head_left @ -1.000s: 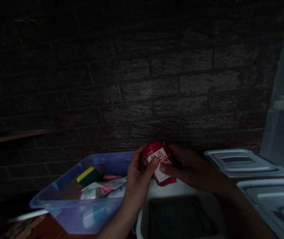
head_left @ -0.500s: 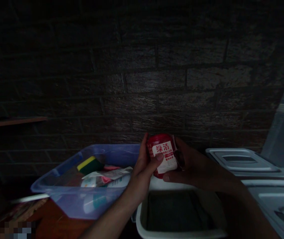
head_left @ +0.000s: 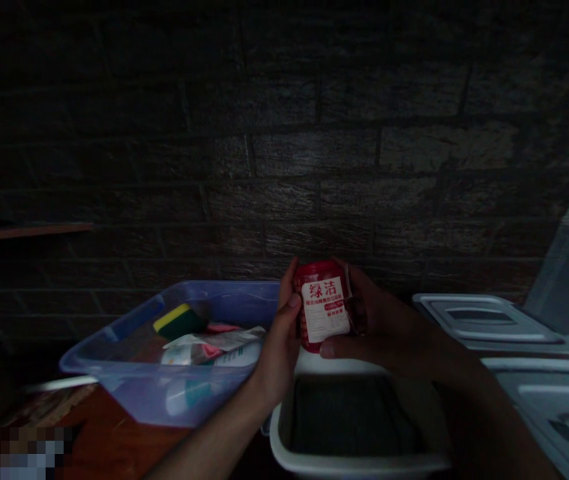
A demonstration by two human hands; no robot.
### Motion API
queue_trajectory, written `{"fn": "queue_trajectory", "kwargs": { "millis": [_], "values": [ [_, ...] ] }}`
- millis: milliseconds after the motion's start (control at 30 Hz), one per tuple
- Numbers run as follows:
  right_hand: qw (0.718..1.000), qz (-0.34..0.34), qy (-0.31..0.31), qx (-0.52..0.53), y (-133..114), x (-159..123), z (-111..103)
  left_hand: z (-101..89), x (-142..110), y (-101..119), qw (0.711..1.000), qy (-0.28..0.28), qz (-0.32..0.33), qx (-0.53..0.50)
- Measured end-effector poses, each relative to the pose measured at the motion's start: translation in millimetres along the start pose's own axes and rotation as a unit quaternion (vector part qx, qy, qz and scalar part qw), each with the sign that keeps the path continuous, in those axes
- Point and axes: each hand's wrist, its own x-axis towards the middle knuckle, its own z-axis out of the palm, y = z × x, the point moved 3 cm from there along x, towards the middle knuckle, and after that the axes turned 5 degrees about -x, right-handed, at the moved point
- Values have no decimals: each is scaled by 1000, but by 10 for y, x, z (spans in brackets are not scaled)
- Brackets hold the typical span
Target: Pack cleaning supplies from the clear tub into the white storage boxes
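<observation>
The left hand [head_left: 279, 343] and right hand [head_left: 382, 333] are bare, with slender fingers [head_left: 288, 283] and uncovered forearms [head_left: 222, 423] tapering to narrow wrists [head_left: 260, 387].

brick wall [head_left: 284, 153] | sponge [head_left: 180, 324] in blue bin [head_left: 132, 395] | pale lids [head_left: 489, 318] right

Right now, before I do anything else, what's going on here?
A person is holding a red package with a white label, left hand on one side and right hand on the other. It appears raised over the far end of a white tub, which has something dark inside. To the left, a blue bin holds a yellow-and-green sponge and other items.
</observation>
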Motion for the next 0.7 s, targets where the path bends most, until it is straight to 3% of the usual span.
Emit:
{"fn": "queue_trajectory", "kwargs": {
  "millis": [167, 300, 700],
  "values": [
    [1000, -10, 4, -5, 1, 14, 9, 13, -12, 35, 999, -38, 14, 6],
    [1000, -7, 9, -27, 6, 4, -8, -21, -3, 50, 995, -62, 7, 79],
    [999, -28, -20, -4, -15, -4, 18, -43, 15, 65, 990, -7, 68, 121]
  ]
}}
